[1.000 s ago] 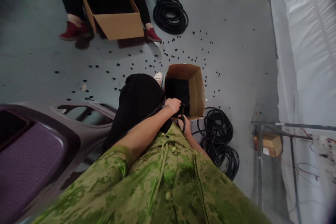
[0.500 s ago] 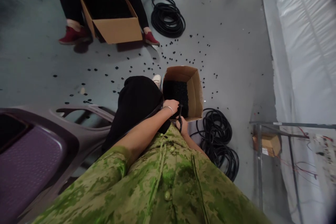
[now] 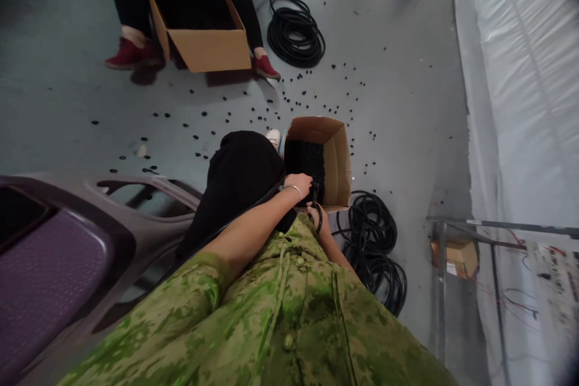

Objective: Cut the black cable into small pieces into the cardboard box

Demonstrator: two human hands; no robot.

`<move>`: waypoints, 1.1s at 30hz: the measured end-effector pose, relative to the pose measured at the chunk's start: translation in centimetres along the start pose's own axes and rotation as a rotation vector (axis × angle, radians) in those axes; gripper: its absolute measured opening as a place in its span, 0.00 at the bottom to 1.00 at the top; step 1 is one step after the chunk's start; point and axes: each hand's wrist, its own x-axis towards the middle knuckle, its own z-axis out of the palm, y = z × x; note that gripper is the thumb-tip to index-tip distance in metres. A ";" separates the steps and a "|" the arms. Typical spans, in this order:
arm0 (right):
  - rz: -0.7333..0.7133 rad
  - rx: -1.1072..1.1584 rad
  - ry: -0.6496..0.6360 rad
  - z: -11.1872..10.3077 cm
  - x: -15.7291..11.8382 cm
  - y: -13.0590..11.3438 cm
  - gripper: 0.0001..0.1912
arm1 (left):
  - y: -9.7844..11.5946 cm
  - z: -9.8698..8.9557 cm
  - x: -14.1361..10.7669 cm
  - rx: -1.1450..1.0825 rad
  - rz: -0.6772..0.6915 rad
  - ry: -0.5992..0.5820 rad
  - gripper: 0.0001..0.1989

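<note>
A cardboard box (image 3: 337, 163) holding small black pieces stands before me. Over its near edge my left hand (image 3: 298, 183), with a bracelet at the wrist, has its fingers closed on something too small to make out. Close beside it, my right hand (image 3: 316, 216) is wrapped round a dark tool (image 3: 319, 211) with looped handles, which look like those of scissors or cutters. The tool's tip points up over the box, near my left fingertips.
Another person's red shoes (image 3: 129, 54) flank a larger box (image 3: 212, 51) of black pieces. Coiled black hoses lie at the top (image 3: 296, 36) and right (image 3: 371, 223). Black bits dot the floor. A purple chair (image 3: 58, 271) is at left, a metal frame (image 3: 497, 226) at right.
The view has shifted slightly. My hands remain close together at the box's near edge, and the tool's tip now looks more spread.
</note>
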 end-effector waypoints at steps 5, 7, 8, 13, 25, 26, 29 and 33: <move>0.041 0.104 -0.042 0.2 0.6 0.4 0.17 | 0.1 0.2 -0.1 0.020 0.018 0.003 0.17; 0.066 0.142 -0.048 0.4 0.8 0.6 0.17 | 0.0 0.4 0.0 0.029 0.037 0.006 0.17; 0.079 0.155 -0.051 0.5 0.8 0.7 0.17 | 0.0 0.5 0.0 0.034 0.045 0.004 0.17; 0.121 0.199 -0.055 0.6 0.6 0.3 0.19 | 0.2 0.7 -0.1 0.056 0.083 -0.053 0.17; -0.078 -0.066 0.009 1.1 0.5 0.9 0.11 | 0.2 0.5 -0.1 0.087 0.070 -0.087 0.18; -0.082 -0.088 0.013 1.1 0.6 1.0 0.11 | 0.2 0.4 -0.2 0.089 0.067 -0.084 0.18; -0.114 -0.156 0.046 1.1 0.7 1.3 0.12 | 0.2 0.4 -0.2 0.093 0.065 -0.080 0.18; -0.126 -0.195 0.078 1.3 0.9 1.3 0.13 | 0.2 0.5 -0.1 0.100 0.047 -0.080 0.18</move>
